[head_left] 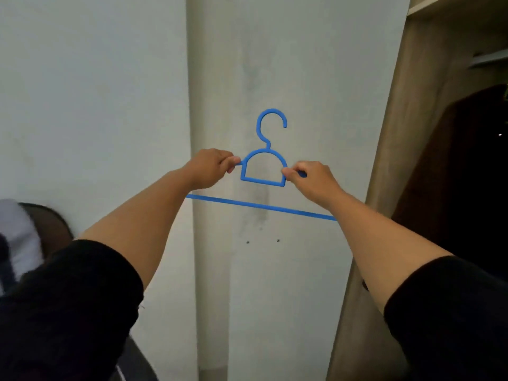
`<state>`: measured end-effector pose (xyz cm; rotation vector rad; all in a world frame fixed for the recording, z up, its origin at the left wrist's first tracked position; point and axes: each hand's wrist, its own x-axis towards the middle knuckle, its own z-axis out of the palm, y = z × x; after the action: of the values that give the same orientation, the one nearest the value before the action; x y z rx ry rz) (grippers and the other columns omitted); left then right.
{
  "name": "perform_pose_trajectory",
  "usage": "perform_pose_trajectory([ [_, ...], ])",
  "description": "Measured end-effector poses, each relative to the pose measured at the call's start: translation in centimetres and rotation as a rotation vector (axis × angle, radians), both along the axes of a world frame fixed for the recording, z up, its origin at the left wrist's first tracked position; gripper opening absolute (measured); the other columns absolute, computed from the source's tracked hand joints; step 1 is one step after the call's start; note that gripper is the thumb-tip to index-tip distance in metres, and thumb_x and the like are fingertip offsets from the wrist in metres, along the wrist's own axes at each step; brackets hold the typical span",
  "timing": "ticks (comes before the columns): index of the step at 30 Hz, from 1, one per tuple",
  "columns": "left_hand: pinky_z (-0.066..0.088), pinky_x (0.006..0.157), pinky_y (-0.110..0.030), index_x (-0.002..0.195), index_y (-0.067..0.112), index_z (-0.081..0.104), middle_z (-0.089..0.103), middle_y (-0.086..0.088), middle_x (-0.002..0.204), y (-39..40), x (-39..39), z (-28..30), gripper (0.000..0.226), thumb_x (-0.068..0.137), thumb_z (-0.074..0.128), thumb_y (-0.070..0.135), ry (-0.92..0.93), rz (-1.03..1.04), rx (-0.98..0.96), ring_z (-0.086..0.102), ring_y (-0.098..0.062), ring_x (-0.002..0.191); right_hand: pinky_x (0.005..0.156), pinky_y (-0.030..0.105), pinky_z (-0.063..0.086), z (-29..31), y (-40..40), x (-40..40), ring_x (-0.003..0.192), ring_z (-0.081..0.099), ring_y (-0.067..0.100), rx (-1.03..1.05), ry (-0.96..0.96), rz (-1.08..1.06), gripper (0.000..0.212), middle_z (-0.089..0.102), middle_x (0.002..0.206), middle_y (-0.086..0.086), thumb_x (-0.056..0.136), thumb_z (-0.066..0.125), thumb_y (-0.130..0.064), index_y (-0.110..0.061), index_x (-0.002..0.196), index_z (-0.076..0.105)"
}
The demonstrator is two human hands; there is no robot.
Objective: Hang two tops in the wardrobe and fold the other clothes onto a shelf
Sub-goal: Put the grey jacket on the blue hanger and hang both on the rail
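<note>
Two sets of fingers are pinched shut on the thin blue plastic hanger [263,171]: my left fingers [230,163] grip the sloping shoulder just left of its arched neck, and my right fingers [292,171] grip the shoulder just right of it. Outward from there, my left hand [210,169] and right hand [316,182] hold the hanger upright in the air, hook on top, straight bottom bar running below my wrists. It touches nothing else and carries no garment.

Behind it stands the pale grey wall [96,92] with a rounded column. At the right edge of the view is the wooden wardrobe [406,133], its door side open, with a dark garment [453,166] inside; I cannot tell whether that counts as one of the two tops. At the lower left edge, blurred white and dark fabric [19,237] lies heaped on something dark.

My reading: the task is early. A bare hanger means a top has yet to be threaded on, and no folded clothes show on any shelf.
</note>
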<state>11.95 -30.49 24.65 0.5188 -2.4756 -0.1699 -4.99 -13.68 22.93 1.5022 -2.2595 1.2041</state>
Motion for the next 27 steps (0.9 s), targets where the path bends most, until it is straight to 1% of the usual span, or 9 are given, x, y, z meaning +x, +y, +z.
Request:
perform_pose_trajectory([
  [2, 0.035, 0.063, -0.029, 0.077, 0.011, 0.052, 0.052, -0.005, 0.072, -0.9, 4.4, 0.0, 0.039, 0.102, 0.033, 0.034, 0.007, 0.068, 0.006, 0.045, -0.022, 0.071, 0.061, 0.024, 0.037, 0.2, -2.0, 3.2, 0.064, 0.043, 0.013, 0.011, -0.021, 0.096, 0.03, 0.048, 0.066, -0.003, 0.091, 0.058, -0.038, -0.012, 0.077, 0.062],
  [6, 0.034, 0.061, -0.025, 0.076, 0.013, 0.051, 0.047, 0.001, 0.065, -2.4, 13.9, -0.4, 0.04, 0.102, 0.032, 0.036, -0.006, 0.222, 0.002, 0.043, -0.02, 0.069, 0.056, 0.019, 0.035, 0.5, -6.3, 11.1, 0.057, 0.043, 0.01, 0.098, -0.058, 0.322, 0.029, 0.051, 0.064, 0.001, 0.091, 0.059, -0.032, -0.016, 0.067, 0.06],
  [9, 0.035, 0.066, -0.028, 0.077, 0.012, 0.052, 0.05, -0.002, 0.069, -3.9, 21.3, -1.1, 0.04, 0.102, 0.032, 0.036, -0.024, 0.335, 0.016, 0.044, -0.02, 0.07, 0.056, 0.019, 0.036, 0.0, -9.9, 17.6, 0.058, 0.043, 0.01, 0.123, -0.076, 0.439, 0.025, 0.05, 0.062, -0.003, 0.092, 0.058, -0.029, -0.009, 0.081, 0.069],
  [11, 0.035, 0.062, -0.024, 0.079, 0.011, 0.054, 0.049, 0.0, 0.066, -4.7, 26.3, -1.6, 0.04, 0.102, 0.032, 0.036, -0.041, 0.409, 0.033, 0.043, -0.019, 0.068, 0.058, 0.02, 0.036, -0.6, -12.2, 21.8, 0.059, 0.042, 0.009, 0.131, -0.078, 0.498, 0.027, 0.051, 0.063, -0.005, 0.092, 0.057, -0.029, -0.006, 0.091, 0.071],
  [14, 0.035, 0.059, -0.021, 0.085, 0.012, 0.061, 0.051, -0.001, 0.067, -5.8, 33.1, -2.1, 0.041, 0.101, 0.032, 0.038, -0.054, 0.527, 0.051, 0.046, -0.018, 0.069, 0.059, 0.021, 0.037, -1.5, -15.3, 28.3, 0.061, 0.043, 0.008, 0.123, -0.072, 0.565, 0.028, 0.052, 0.067, -0.006, 0.094, 0.055, -0.029, -0.005, 0.094, 0.07],
  [18, 0.042, 0.078, -0.03, 0.106, 0.014, 0.064, 0.063, -0.006, 0.099, -8.3, 40.1, -2.4, 0.033, 0.1, 0.039, 0.035, -0.03, 0.673, 0.06, 0.056, -0.023, 0.089, 0.058, 0.022, 0.036, -2.9, -19.3, 34.7, 0.057, 0.042, 0.008, 0.079, -0.065, 0.53, 0.028, 0.049, 0.064, -0.007, 0.094, 0.053, -0.033, -0.008, 0.091, 0.067],
  [21, 0.042, 0.097, -0.04, 0.119, 0.021, 0.057, 0.057, -0.005, 0.118, -11.5, 43.7, -2.8, 0.03, 0.094, 0.051, 0.035, 0.044, 0.786, 0.056, 0.053, -0.024, 0.11, 0.063, 0.029, 0.041, -3.7, -21.9, 36.5, 0.064, 0.049, 0.013, 0.062, -0.043, 0.413, 0.03, 0.053, 0.07, -0.004, 0.095, 0.05, -0.038, -0.012, 0.091, 0.064],
  [24, 0.041, 0.101, -0.043, 0.124, 0.021, 0.052, 0.054, -0.006, 0.124, -14.1, 45.6, -3.5, 0.035, 0.092, 0.054, 0.034, 0.062, 0.856, 0.101, 0.051, -0.024, 0.116, 0.065, 0.032, 0.039, -4.1, -24.1, 36.9, 0.075, 0.054, 0.021, 0.021, -0.057, 0.299, 0.025, 0.056, 0.08, 0.0, 0.096, 0.048, -0.038, -0.017, 0.089, 0.058],
  [27, 0.039, 0.102, -0.043, 0.125, 0.021, 0.051, 0.052, -0.005, 0.126, -16.6, 46.3, -4.6, 0.037, 0.092, 0.053, 0.035, 0.021, 0.881, 0.13, 0.048, -0.024, 0.118, 0.067, 0.031, 0.038, -4.8, -26.7, 37.2, 0.078, 0.053, 0.022, -0.019, -0.098, 0.245, 0.023, 0.057, 0.086, 0.001, 0.097, 0.046, -0.036, -0.017, 0.091, 0.056],
])
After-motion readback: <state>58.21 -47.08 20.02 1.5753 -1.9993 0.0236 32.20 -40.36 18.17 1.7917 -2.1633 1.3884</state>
